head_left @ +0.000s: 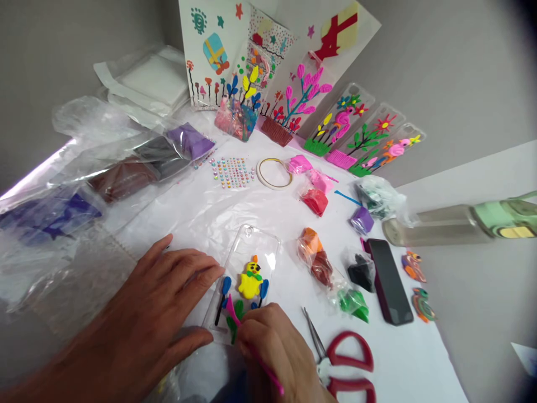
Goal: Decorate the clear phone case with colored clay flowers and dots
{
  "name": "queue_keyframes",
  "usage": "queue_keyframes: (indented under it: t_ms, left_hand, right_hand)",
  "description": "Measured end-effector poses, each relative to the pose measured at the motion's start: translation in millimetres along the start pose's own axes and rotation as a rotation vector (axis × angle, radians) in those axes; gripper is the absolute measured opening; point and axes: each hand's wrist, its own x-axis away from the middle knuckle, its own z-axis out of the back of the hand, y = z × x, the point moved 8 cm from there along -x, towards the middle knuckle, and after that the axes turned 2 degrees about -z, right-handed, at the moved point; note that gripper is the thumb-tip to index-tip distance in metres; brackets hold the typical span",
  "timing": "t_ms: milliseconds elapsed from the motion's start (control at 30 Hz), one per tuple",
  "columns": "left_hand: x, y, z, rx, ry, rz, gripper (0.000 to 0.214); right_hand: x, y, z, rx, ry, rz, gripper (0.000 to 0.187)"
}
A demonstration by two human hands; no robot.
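A clear phone case (pixel 251 249) lies on the white table with a yellow clay chick (pixel 250 278), blue clay flowers and green clay leaves (pixel 235 319) stuck on it. My left hand (pixel 155 305) lies flat with fingers spread, pressing the case's left edge. My right hand (pixel 279 350) is closed round a pink clay tool (pixel 235 313) whose tip touches the green leaves at the case's near end.
Red-handled scissors (pixel 348 364) lie right of my right hand. Bagged clay lumps in orange, red, pink, black, green and purple (pixel 314 254) are scattered around. A dark phone (pixel 388 280), a clear bottle (pixel 457 224), tape ring (pixel 274 172), gem stickers (pixel 232 169) and decorated cases (pixel 344 126) are farther off.
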Motion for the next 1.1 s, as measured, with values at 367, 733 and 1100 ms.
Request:
queue_keyframes:
  t_ms: [367,733,1100]
  left_hand:
    - [0.1,-0.5,-1.0,-0.009,0.001,-0.007,0.064]
    - [-0.6,-1.4,-1.4,-0.004,0.008,0.003,0.061]
    - [-0.2,-1.1,0.4,-0.017,0.017,-0.001,0.059]
  right_hand:
    - [-17.1,-20.1,4.4,0.213,0.015,0.086,0.028]
    - [-13.5,-20.1,2.5,0.215,0.039,0.08,0.024]
    - [-12.3,-19.2,5.1,0.203,-0.003,0.114,0.025]
